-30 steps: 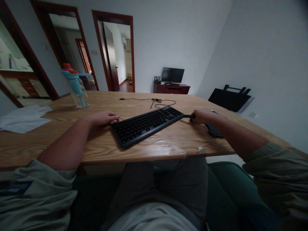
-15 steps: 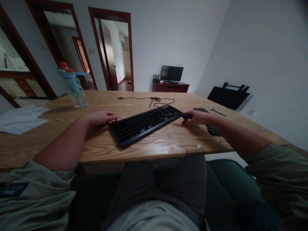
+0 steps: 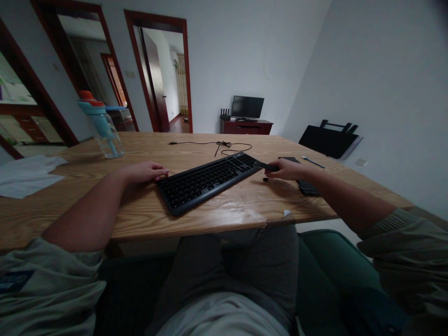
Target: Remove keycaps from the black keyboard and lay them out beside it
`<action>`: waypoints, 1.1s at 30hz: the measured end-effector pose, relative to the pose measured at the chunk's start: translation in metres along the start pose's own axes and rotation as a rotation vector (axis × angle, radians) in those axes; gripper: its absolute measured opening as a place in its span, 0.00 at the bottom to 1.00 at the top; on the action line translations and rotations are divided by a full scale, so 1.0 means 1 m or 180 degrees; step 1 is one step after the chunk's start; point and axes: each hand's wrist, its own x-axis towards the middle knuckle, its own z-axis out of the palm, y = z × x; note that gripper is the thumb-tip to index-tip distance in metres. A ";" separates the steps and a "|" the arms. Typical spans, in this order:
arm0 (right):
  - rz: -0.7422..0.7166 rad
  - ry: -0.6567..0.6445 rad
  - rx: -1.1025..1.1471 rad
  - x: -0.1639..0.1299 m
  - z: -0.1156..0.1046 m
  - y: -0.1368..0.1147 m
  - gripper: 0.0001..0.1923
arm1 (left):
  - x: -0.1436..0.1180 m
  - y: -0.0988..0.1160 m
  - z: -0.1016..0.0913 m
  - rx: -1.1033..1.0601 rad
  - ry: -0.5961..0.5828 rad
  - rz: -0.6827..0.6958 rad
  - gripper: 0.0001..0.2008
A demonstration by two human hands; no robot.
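A black keyboard (image 3: pixel 206 179) lies slanted on the wooden table (image 3: pixel 217 212) in front of me. My left hand (image 3: pixel 145 171) rests palm down on the table, fingertips touching the keyboard's left end. My right hand (image 3: pixel 285 169) is at the keyboard's right end, fingers closed around a small dark stick-like tool (image 3: pixel 268 165) whose tip points at the keyboard's far right corner. A tiny dark piece (image 3: pixel 265 179) lies on the wood just below that hand.
A blue water bottle (image 3: pixel 101 128) stands at the far left, with white paper (image 3: pixel 26 175) beside it. A black cable (image 3: pixel 219 145) lies behind the keyboard. A dark flat object (image 3: pixel 307 187) sits under my right forearm, a pen (image 3: pixel 312 162) beyond it.
My right hand has moved left with the dark tool, from beside the keyboard's right end to its far right corner. My left hand stays put.
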 end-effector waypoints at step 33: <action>-0.0011 -0.0156 -0.0194 -0.009 0.007 -0.014 0.16 | -0.005 0.008 0.002 -0.0036 -0.0072 -0.0054 0.23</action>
